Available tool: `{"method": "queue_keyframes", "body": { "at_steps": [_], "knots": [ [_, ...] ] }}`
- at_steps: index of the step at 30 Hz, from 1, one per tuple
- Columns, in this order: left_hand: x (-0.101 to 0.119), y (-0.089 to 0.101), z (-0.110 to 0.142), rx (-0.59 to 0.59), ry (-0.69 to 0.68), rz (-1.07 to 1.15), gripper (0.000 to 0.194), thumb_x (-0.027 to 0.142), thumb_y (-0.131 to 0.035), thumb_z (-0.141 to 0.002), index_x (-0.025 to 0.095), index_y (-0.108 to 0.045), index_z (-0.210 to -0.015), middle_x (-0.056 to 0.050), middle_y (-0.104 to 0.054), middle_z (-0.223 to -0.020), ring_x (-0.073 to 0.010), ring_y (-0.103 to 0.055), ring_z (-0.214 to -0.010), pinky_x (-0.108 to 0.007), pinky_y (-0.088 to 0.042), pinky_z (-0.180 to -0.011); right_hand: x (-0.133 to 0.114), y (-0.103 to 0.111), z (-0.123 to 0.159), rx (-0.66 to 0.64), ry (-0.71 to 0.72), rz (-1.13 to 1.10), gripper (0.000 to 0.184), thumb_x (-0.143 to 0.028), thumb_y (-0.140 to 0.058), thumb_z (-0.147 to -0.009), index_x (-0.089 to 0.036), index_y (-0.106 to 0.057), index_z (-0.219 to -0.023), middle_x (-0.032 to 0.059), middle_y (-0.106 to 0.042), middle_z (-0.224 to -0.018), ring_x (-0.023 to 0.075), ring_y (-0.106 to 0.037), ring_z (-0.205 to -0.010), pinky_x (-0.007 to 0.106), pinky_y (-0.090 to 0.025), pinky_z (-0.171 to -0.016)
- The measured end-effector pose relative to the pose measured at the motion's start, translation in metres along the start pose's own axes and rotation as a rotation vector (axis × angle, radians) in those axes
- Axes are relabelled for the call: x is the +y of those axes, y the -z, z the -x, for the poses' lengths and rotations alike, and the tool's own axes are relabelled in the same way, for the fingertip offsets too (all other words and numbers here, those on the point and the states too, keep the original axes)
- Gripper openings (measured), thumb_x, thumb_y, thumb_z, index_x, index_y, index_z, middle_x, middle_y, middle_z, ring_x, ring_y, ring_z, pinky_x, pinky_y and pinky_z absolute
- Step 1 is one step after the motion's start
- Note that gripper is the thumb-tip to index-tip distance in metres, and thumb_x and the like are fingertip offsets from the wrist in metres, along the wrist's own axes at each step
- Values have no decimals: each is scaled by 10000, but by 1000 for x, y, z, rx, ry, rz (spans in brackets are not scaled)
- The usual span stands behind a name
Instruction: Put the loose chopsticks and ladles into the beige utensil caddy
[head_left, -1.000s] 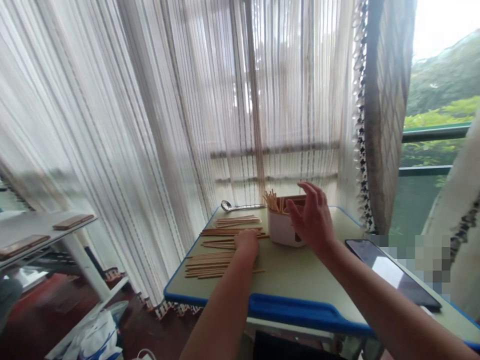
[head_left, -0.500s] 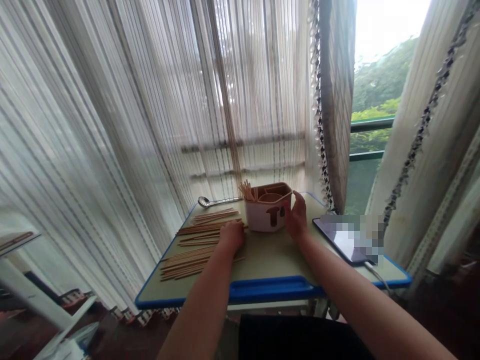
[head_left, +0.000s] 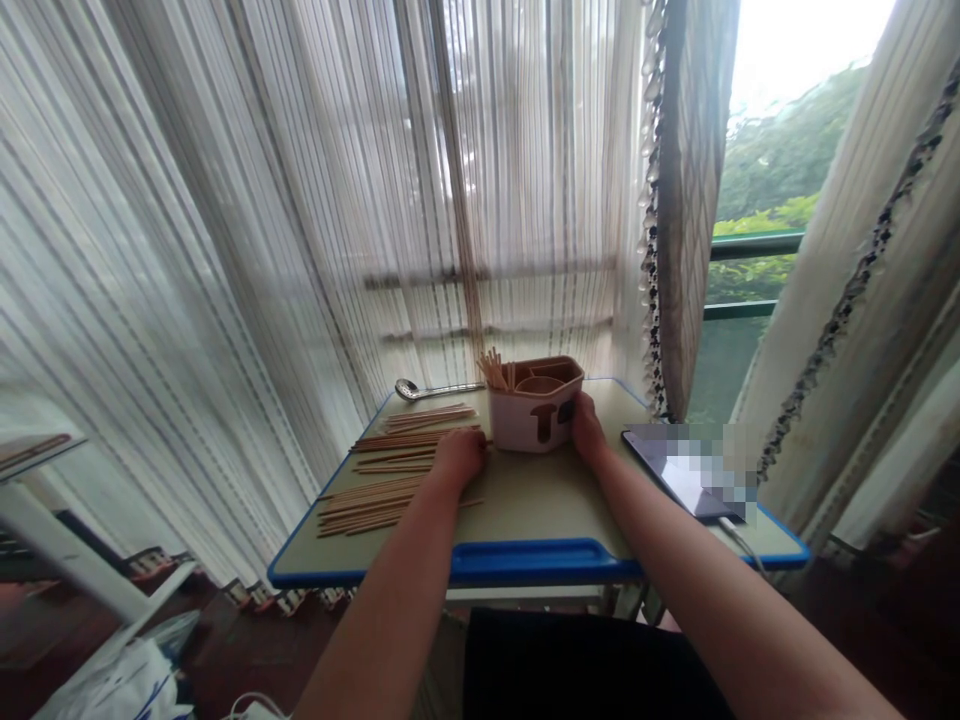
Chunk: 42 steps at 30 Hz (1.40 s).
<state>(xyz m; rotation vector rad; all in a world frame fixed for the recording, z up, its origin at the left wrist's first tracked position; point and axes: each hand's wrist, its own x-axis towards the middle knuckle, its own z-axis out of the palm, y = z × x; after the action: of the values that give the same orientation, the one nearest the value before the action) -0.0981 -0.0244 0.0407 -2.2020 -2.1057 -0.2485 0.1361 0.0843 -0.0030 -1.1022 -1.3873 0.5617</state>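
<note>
My left hand [head_left: 463,455] lies low over the right ends of a row of wooden chopsticks [head_left: 397,440], its fingers curled round some of them. Just to its right stands a white and brown utensil holder [head_left: 514,425] with divided compartments. Pale thin sticks [head_left: 492,370] lean upright in its left compartment. My right hand [head_left: 589,425] grips the holder's right side; its fingertips are partly hidden behind the wall. Nearer me lies another bunch of chopsticks [head_left: 375,505], partly covered by my left forearm.
A slotted metal ladle [head_left: 409,390] lies along the back of the blue-edged table [head_left: 540,505]. On the right is a tablet [head_left: 667,470] with a white cable [head_left: 739,540]. Sheer curtains [head_left: 300,200] hang right behind the table.
My right hand has slid down from the holder's rim to its side. My left hand stays at the chopsticks. The whole view has shifted slightly.
</note>
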Motion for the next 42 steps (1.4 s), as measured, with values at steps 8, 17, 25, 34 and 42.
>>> {"method": "queue_keyframes", "body": {
  "at_steps": [8,17,25,34,42],
  "knots": [
    [1,4,2,28,101,-41,283,382,-567,-800,209,-674,-997,-111,-645,-1091,-281,-599,-1033,-391,-469,-859,-2,0,1,-19,-55,21,715,-739,-156,-816,-180,-531,-1054,113,-602,-1073,228,-542,-985,349,-413,-839],
    [8,5,3,84,14,-35,307,227,-370,-916,189,-660,-1008,-114,-649,-1063,-240,-607,-1030,-361,-455,-870,-7,4,3,-12,-23,32,725,-792,-167,-778,-193,-543,-937,108,-613,-1008,241,-548,-951,378,-419,-844],
    [3,9,8,76,121,-20,339,377,-532,-797,202,-651,-1061,-118,-648,-1097,-278,-606,-1033,-379,-473,-859,-13,3,5,-16,-12,12,706,-809,-217,-763,-201,-560,-869,80,-639,-871,239,-569,-868,362,-438,-769],
    [0,14,9,-42,91,-18,241,345,-594,-731,246,-687,-931,-84,-683,-1079,-281,-619,-1024,-395,-483,-851,-13,2,5,-26,0,16,682,-771,-194,-795,-185,-525,-904,97,-592,-936,240,-539,-889,391,-414,-841],
    [-2,5,2,14,27,11,238,283,-539,-788,266,-686,-975,-46,-686,-1069,-232,-616,-1013,-342,-468,-855,-11,2,5,-49,-22,5,640,-723,-221,-832,-177,-528,-967,114,-583,-981,253,-532,-941,403,-396,-876]
  ]
}}
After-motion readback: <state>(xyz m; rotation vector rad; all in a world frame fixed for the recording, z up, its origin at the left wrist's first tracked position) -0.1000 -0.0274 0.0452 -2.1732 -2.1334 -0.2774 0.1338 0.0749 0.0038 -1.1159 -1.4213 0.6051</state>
